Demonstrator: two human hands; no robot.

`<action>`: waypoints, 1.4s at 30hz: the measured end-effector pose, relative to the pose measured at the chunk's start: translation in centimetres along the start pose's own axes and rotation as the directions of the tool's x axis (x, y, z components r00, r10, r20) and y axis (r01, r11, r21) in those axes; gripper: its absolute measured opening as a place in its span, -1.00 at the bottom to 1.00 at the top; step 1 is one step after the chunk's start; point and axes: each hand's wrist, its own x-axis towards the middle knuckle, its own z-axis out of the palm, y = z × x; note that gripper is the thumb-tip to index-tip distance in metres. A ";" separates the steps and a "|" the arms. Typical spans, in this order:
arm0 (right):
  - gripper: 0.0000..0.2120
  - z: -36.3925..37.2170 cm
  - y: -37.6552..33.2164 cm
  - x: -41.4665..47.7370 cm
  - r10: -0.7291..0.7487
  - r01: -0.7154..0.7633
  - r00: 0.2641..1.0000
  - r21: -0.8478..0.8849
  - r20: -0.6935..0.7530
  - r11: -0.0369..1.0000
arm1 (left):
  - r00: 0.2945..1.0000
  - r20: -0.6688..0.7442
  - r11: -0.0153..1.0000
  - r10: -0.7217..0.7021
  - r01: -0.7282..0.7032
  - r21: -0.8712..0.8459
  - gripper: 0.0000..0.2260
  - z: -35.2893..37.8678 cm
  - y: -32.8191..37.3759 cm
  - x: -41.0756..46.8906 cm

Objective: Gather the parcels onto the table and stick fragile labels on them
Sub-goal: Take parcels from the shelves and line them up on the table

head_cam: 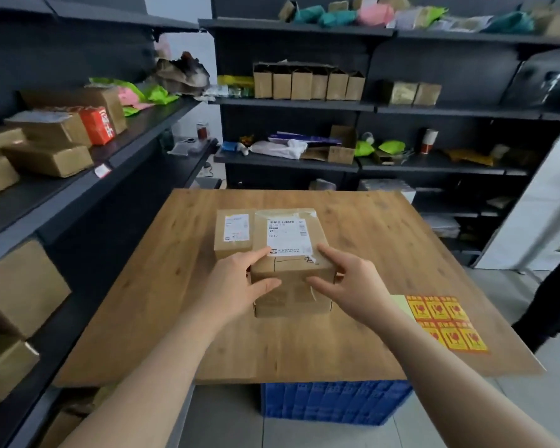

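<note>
The big box (291, 263) stands mid-table (385, 237), touching a small box (233, 234) at its left rear. The left hand (236, 279) and right hand (353, 282) each grip a near top corner, thumb on the front, forefinger on top. Neither box shows a fragile label. The label sheet (443, 321) lies near the table's right edge. Parcels (46, 150) remain on the shelves, so gathering looks barely begun and labelling not started

big parcel (291, 270) on table (143, 302) centre | small parcel (233, 231) behind-left, seemingly touching | label sheet (446, 321) right (near edge) | crate (333, 405) beneath table
</note>
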 end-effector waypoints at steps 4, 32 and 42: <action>-0.41 0.8 2.9 4.1 0.069 -0.068 0.998 0.018 -0.014 0.997 | 0.998 0.068 1.000 -0.009 0.011 -0.027 -0.41 1.4 -1.3 5.7; -0.43 10.2 20.9 25.4 0.070 -0.085 0.952 0.036 0.299 0.996 | 0.919 -0.011 0.916 -0.394 0.394 0.078 -0.42 13.0 -10.4 25.6; -0.43 11.7 22.2 25.9 0.057 -0.029 0.929 -0.081 0.365 0.996 | 0.933 0.006 0.878 -0.359 0.335 0.341 -0.44 15.3 -12.2 26.4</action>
